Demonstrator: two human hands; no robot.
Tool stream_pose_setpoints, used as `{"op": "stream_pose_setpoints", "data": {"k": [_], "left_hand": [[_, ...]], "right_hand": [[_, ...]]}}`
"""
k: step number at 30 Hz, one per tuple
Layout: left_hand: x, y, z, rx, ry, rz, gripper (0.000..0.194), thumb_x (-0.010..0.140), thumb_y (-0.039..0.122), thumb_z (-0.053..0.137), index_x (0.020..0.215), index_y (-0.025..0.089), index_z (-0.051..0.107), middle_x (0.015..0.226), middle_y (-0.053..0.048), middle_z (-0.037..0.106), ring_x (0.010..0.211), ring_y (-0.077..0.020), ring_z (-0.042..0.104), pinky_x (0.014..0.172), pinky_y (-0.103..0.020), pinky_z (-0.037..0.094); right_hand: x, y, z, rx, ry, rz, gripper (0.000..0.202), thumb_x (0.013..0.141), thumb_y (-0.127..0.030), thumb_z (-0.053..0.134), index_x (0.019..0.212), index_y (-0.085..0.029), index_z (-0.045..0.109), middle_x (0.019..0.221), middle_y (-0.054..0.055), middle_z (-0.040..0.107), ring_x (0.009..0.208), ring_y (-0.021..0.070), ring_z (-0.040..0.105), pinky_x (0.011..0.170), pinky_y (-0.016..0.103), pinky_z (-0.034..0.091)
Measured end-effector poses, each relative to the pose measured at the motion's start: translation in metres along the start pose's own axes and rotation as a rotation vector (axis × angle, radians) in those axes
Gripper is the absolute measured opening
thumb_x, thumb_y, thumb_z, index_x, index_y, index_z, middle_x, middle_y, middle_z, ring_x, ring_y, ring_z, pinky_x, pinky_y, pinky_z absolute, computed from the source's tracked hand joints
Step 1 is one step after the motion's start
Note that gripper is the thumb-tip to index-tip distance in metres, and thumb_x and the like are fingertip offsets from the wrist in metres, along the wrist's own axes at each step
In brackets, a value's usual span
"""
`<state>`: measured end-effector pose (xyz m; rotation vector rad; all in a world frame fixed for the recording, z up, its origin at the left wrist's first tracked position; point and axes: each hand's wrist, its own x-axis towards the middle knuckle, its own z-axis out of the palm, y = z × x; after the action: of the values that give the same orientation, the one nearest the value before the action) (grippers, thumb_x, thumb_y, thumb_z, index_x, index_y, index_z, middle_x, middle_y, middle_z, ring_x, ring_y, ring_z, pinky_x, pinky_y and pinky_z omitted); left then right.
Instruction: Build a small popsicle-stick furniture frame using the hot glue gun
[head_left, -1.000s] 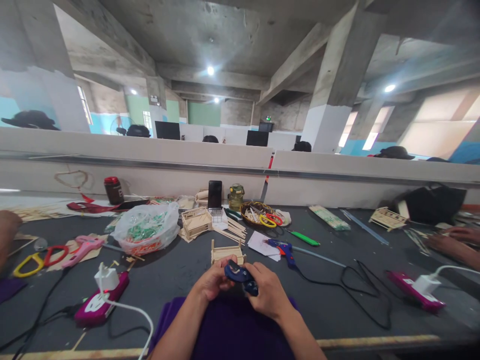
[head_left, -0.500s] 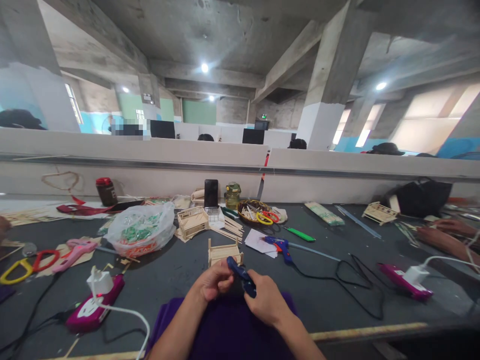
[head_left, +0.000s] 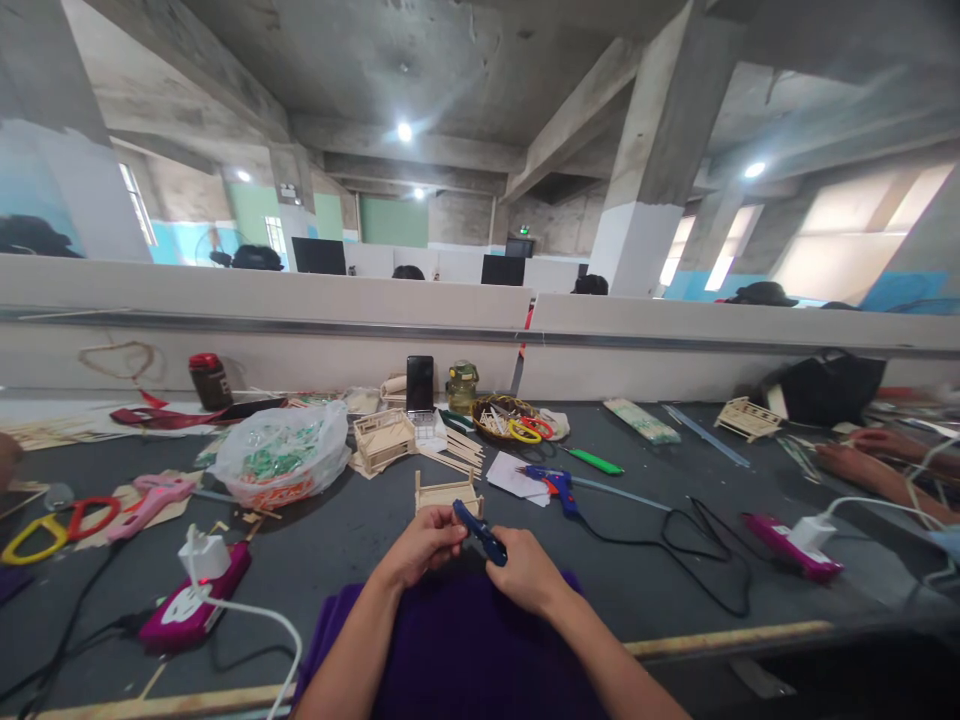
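My right hand [head_left: 521, 568] is wrapped round the handle of a dark blue hand tool [head_left: 480, 532], perhaps pliers or a cutter. My left hand [head_left: 424, 545] is closed beside the tool's upper end, fingertips pinched; what they hold is too small to make out. Just beyond my hands stands a small wooden stick frame [head_left: 448, 492], partly covered by them. A second stick frame [head_left: 384, 438] sits farther back on the left, with loose wooden sticks [head_left: 454, 455] lying to its right.
Glue gun [head_left: 551, 485] with trailing black cable, green-handled tool [head_left: 596, 461] and basket [head_left: 506, 415] lie beyond on the right. A plastic bag [head_left: 281, 455], pink glue gun [head_left: 150, 500] and power strip [head_left: 195, 600] are left. Another person's hands [head_left: 877, 470] work far right.
The blue tool has tilted flatter, and its upper end has shifted slightly left. My left hand's fingers are drawn closer together. The whole view has shifted slightly.
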<state>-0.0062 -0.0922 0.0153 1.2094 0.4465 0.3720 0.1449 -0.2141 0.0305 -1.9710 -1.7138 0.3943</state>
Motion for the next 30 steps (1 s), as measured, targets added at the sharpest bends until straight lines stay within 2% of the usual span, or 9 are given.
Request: {"op": "stream_pose_setpoints", "data": {"k": [8, 12, 15, 18, 21, 25, 30], "left_hand": [[0.0, -0.002, -0.001, -0.005, -0.003, 0.025, 0.029, 0.066, 0.033, 0.075, 0.064, 0.014, 0.053, 0.048, 0.004, 0.053, 0.032, -0.0013, 0.031, 0.033, -0.016, 0.011], [0.0, 0.0, 0.002, -0.005, -0.018, 0.083, 0.029, 0.069, 0.034, 0.073, 0.066, 0.014, 0.053, 0.049, 0.003, 0.054, 0.032, -0.001, 0.03, 0.033, -0.016, 0.012], [-0.001, 0.001, 0.004, 0.016, -0.021, 0.131, 0.029, 0.07, 0.035, 0.072, 0.066, 0.014, 0.053, 0.049, 0.003, 0.054, 0.032, -0.0006, 0.028, 0.033, -0.016, 0.013], [-0.001, 0.0, 0.006, 0.032, -0.009, 0.145, 0.029, 0.071, 0.036, 0.071, 0.068, 0.014, 0.053, 0.05, 0.003, 0.055, 0.03, -0.0007, 0.028, 0.032, -0.016, 0.014], [0.001, -0.001, 0.007, 0.048, 0.035, 0.136, 0.031, 0.07, 0.038, 0.072, 0.067, 0.014, 0.053, 0.049, 0.004, 0.055, 0.029, -0.0009, 0.029, 0.031, -0.016, 0.014], [0.003, -0.002, 0.008, 0.044, 0.057, 0.135, 0.031, 0.069, 0.037, 0.073, 0.066, 0.014, 0.052, 0.048, 0.004, 0.055, 0.03, -0.0008, 0.029, 0.031, -0.015, 0.014], [0.001, -0.002, 0.008, 0.016, 0.045, 0.128, 0.03, 0.068, 0.037, 0.074, 0.067, 0.014, 0.054, 0.05, 0.003, 0.055, 0.031, -0.0008, 0.03, 0.032, -0.015, 0.015]], "right_hand": [[-0.005, -0.005, -0.002, -0.053, 0.008, 0.014, 0.013, 0.071, -0.016, 0.05, 0.079, -0.018, 0.061, 0.075, 0.003, 0.069, 0.068, 0.0152, 0.061, 0.06, 0.021, 0.032], [-0.009, -0.007, -0.003, -0.162, 0.06, 0.037, 0.013, 0.074, -0.02, 0.051, 0.081, -0.019, 0.062, 0.076, 0.004, 0.07, 0.073, 0.018, 0.064, 0.063, 0.023, 0.034], [-0.015, -0.01, -0.001, -0.263, 0.112, 0.114, 0.017, 0.079, -0.032, 0.052, 0.083, -0.02, 0.064, 0.078, 0.007, 0.071, 0.077, 0.0221, 0.067, 0.065, 0.025, 0.038], [-0.019, -0.014, 0.003, -0.35, 0.142, 0.236, 0.034, 0.085, -0.048, 0.046, 0.086, -0.02, 0.066, 0.082, 0.011, 0.072, 0.078, 0.0265, 0.068, 0.066, 0.03, 0.042], [-0.019, -0.017, 0.005, -0.366, 0.141, 0.294, 0.045, 0.087, -0.055, 0.041, 0.091, -0.018, 0.066, 0.084, 0.014, 0.072, 0.079, 0.029, 0.068, 0.067, 0.033, 0.044], [-0.014, -0.014, 0.005, -0.336, 0.107, 0.263, 0.043, 0.086, -0.053, 0.044, 0.088, -0.017, 0.067, 0.085, 0.014, 0.072, 0.083, 0.0295, 0.068, 0.07, 0.034, 0.045], [-0.01, -0.01, 0.004, -0.327, 0.089, 0.273, 0.028, 0.083, -0.037, 0.048, 0.083, -0.019, 0.069, 0.085, 0.013, 0.072, 0.084, 0.0269, 0.068, 0.071, 0.031, 0.044]]}}
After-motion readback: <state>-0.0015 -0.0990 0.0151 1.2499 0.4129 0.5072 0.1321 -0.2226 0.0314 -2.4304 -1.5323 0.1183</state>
